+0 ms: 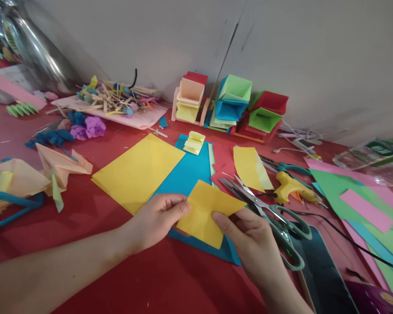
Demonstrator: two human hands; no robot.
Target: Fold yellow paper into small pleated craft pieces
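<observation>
A small yellow piece of paper [205, 207] is held up between both hands over a blue sheet [196, 174]. My left hand [162, 218] pinches its left edge between thumb and fingers. On the right side, my right hand [249, 237] grips the same paper, thumb on top and fingers underneath. A larger yellow sheet [139, 170] lies flat to the left, partly over the blue one. Beyond the hands, a small pleated pale-yellow paper [194, 142] rests on the blue sheet. Green-handled scissors [268, 211] lie just right of my right hand.
Folded paper boxes in stands [231, 102] line the wall. A yellow glue gun [291, 186], pliers [294, 168], a dark tablet-like device [324, 270] and coloured sheets [363, 196] lie right. At left are paper flowers [88, 127], peach folded paper [60, 165] and a stick pile [114, 99].
</observation>
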